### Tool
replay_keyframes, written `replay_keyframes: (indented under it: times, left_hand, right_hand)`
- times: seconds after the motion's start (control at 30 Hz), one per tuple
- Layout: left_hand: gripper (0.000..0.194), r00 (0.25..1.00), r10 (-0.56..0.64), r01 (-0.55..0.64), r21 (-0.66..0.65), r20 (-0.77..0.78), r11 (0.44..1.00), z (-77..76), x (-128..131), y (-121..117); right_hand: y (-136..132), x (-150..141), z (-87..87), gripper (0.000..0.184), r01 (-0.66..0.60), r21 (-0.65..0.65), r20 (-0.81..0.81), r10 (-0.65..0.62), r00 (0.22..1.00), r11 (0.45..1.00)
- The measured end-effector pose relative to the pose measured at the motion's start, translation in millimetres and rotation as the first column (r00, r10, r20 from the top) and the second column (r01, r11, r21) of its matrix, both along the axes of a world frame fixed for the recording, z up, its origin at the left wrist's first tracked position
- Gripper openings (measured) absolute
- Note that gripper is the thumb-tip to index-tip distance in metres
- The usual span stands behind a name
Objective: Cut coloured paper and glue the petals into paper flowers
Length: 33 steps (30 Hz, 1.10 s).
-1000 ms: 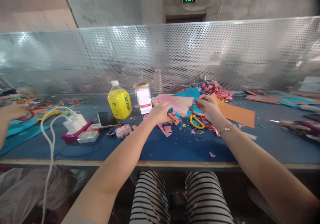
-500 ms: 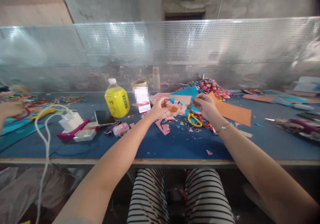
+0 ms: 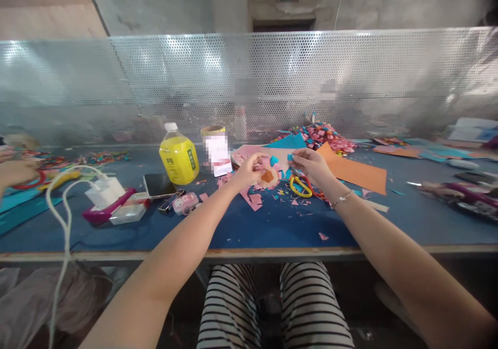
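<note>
The left arm (image 3: 187,242) is slanting from the near left toward the middle, its elbow bending slightly; the left wrist (image 3: 230,187) is running almost straight into the left hand (image 3: 248,172), which is showing its back to the near side; its fingers (image 3: 261,157) are curling toward the right in a light grip; the right arm (image 3: 389,245) is slanting in from the near right corner, its forearm pointing far and leftward; the right wrist (image 3: 337,191) is leading into the right hand (image 3: 312,163), whose fingertips are pointing left, closing in a pinch; the two hands are facing each other, sitting near together but not touching.
</note>
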<state>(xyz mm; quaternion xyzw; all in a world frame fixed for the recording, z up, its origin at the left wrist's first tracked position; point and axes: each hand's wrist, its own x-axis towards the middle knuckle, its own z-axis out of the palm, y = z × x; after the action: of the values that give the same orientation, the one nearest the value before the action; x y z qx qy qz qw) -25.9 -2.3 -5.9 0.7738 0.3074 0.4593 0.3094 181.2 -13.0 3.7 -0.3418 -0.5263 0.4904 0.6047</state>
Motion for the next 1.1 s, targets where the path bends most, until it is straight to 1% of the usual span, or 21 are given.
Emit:
replay_keyframes:
  times: [0.13,0.27,0.43,0.57,0.67,0.8,0.9,1.1]
  left_hand:
    - [0.034,1.0,-0.017,0.017,-0.002,-0.011,1.0,1.6,3,-3]
    - [0.029,1.0,-0.016,0.016,-0.008,-0.004,1.0,-0.2,4,-2]
    - [0.023,0.997,0.06,-0.062,-0.053,-0.04,0.997,-4.2,4,0]
    - [0.022,0.995,0.077,-0.081,-0.066,-0.061,0.995,-2.5,3,-2]
    - [0.023,0.996,0.082,-0.086,-0.091,-0.044,0.992,0.7,4,-5]
    - [0.02,0.995,0.074,-0.081,-0.124,-0.062,0.989,4.5,6,-10]
    - [0.02,0.994,0.086,-0.095,-0.139,-0.066,0.986,5.9,7,-12]
    - [0.021,0.991,0.113,-0.123,-0.159,-0.073,0.98,4.6,6,-11]
  right_hand:
    - [-4,-6,-1.6,0.038,-0.031,-0.096,0.068,0.038,0.997,0.995]
    - [-2,-10,-5.9,0.038,-0.043,-0.079,0.102,0.051,0.994,0.996]
    - [0,-12,-9.0,0.036,-0.085,-0.093,0.149,0.098,0.984,0.992]
    - [-1,-13,-9.9,0.03,-0.125,-0.106,0.153,0.141,0.978,0.986]
    - [-1,-14,-9.9,0.027,-0.119,-0.143,0.18,0.144,0.973,0.983]
    - [-4,-14,-8.1,0.027,-0.163,-0.17,0.152,0.19,0.97,0.972]
    - [-7,-14,-6.1,0.028,-0.173,-0.176,0.14,0.199,0.97,0.969]
    - [-7,-12,-5.6,0.032,-0.211,-0.181,0.11,0.233,0.966,0.96]
